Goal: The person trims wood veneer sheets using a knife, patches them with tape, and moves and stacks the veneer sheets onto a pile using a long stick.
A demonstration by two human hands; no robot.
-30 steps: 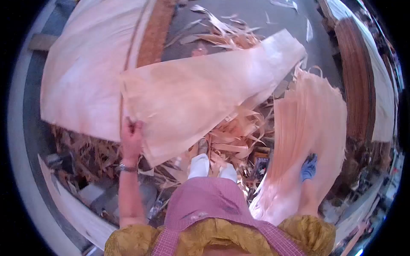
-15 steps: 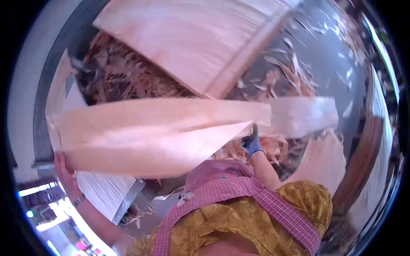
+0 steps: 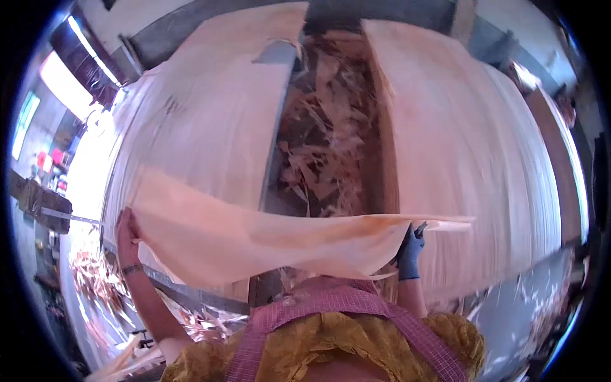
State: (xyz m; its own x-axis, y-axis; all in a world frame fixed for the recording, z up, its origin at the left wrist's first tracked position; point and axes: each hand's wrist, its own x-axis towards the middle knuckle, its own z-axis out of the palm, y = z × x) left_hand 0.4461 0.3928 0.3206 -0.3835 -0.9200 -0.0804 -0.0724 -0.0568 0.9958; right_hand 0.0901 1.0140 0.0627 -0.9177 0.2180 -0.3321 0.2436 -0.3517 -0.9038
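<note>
A long, thin strip of wood veneer (image 3: 273,239) sags between my two hands, in front of my body. My bare left hand (image 3: 129,237), with a band on its wrist, grips the strip's left end. On my right hand (image 3: 410,251) is a blue and dark glove, and its fingers are closed on the strip near the right end. A little of the veneer sticks out past the glove. Behind and under the strip lie a left stack of veneer sheets (image 3: 210,121) and a right stack of veneer sheets (image 3: 471,146). The left stack's top sheet has a torn hole.
Between the two stacks runs a gap filled with torn veneer scraps (image 3: 328,127). More shavings (image 3: 95,280) litter the floor at lower left. A wooden beam (image 3: 41,202) juts in at the left, and a wall (image 3: 509,25) stands at the far end.
My view has turned, so both stacks now lie straight ahead. The veneer strip has moved along with my hands and sags more. Both hands keep hold of it.
</note>
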